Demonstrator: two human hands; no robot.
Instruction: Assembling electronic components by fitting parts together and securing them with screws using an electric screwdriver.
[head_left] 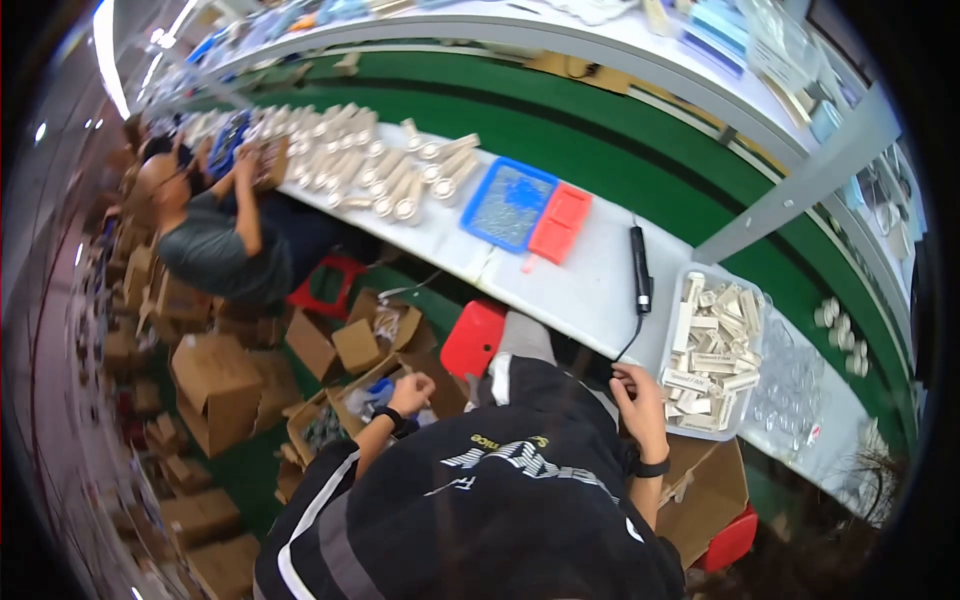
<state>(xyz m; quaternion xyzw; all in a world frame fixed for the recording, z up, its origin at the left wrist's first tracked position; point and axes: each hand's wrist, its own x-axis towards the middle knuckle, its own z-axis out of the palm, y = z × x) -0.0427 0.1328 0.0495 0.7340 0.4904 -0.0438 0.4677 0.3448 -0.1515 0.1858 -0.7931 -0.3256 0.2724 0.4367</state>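
Note:
My left hand (411, 393) is over the open cardboard boxes beside my lap, its fingers curled together. Whatever it may hold is too small to make out. At the near edge of the bench, beside a clear plastic bin (738, 432), my right hand (640, 402) has its fingers apart and nothing in them. Many cream plastic parts (712, 345), long and box-shaped, fill that bin. A black electric screwdriver (640, 270) lies on the bench beyond my right hand, its cord trailing toward me.
On the white bench (560, 305) are a blue tray (510, 205) of small metal pieces, a red tray (560, 222) and rows of cream handheld fans (400, 185). Clear plastic pieces (785, 390) lie right of the bin. Another person (225, 235) works at the left; boxes (215, 385) crowd the floor.

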